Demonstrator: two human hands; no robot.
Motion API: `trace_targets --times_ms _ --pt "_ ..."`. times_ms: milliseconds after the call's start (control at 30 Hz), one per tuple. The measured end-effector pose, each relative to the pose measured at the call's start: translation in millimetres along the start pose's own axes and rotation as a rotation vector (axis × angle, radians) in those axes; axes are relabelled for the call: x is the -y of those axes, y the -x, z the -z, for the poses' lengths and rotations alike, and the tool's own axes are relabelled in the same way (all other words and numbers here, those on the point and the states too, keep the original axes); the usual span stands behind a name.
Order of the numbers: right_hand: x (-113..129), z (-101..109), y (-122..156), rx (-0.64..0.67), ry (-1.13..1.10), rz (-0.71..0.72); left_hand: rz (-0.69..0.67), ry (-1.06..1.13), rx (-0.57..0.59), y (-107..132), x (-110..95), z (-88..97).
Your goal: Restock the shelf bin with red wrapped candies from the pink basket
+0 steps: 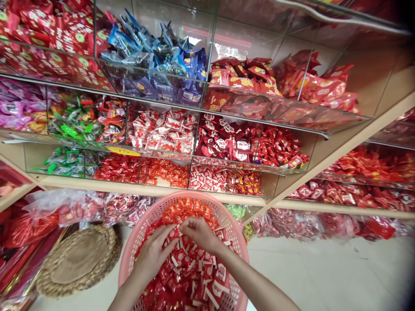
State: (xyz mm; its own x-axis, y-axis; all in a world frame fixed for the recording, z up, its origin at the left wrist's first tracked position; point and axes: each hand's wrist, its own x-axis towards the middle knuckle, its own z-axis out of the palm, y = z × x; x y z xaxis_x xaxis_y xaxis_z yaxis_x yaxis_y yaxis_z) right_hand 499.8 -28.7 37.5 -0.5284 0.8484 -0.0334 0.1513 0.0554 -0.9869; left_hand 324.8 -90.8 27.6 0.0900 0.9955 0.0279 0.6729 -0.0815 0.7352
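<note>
Two hands: the left hand (152, 255) and the right hand (201, 233) are held close together above the basket, with the fingertips almost meeting. Neither is seen clamped on anything.
Grip: whether a packet is pinched between the fingers cannot be told, as the fingertips are partly hidden.
Basket: a pink mesh basket (128, 263) is placed at 6 o'clock, with both hands reaching in over its rim.
Contents: small red packets (188, 276) are heaped inside, some showing white labels, and orange packets (186, 209) are piled at the far side of the basket.
Step in hand: the fingers are held low over the heap, at or just above the packets.
Bins at 12 o'clock: rows of clear bins (162, 106) are filled with blue packets (155, 56), white-and-red packets (164, 131) and dark red packets (227, 142).
Shelf at 12 o'clock: a wooden shelf edge (145, 188) runs just beyond the basket.
Low shelf at 3 o'clock: bags of packets (324, 224) are lined up under the shelf.
Floor: floor tiles (324, 272) are seen at 4 o'clock, and a round woven mat (76, 261) is seen at 8 o'clock.
</note>
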Motion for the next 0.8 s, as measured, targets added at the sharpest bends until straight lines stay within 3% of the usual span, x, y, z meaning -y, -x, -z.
trace_targets --times_ms 167,267,467,800 --pt "-13 10 15 0.025 0.763 0.215 0.028 -0.047 0.085 8 7 7.2" --pt "-22 12 23 0.098 0.990 0.212 0.030 -0.081 0.116 10 12 3.9" --pt "-29 10 23 0.123 1.075 0.170 0.062 -0.150 0.098 10 18 -9.3" --pt "-26 11 23 0.123 1.054 0.164 -0.016 -0.345 0.071 7 26 -24.2"
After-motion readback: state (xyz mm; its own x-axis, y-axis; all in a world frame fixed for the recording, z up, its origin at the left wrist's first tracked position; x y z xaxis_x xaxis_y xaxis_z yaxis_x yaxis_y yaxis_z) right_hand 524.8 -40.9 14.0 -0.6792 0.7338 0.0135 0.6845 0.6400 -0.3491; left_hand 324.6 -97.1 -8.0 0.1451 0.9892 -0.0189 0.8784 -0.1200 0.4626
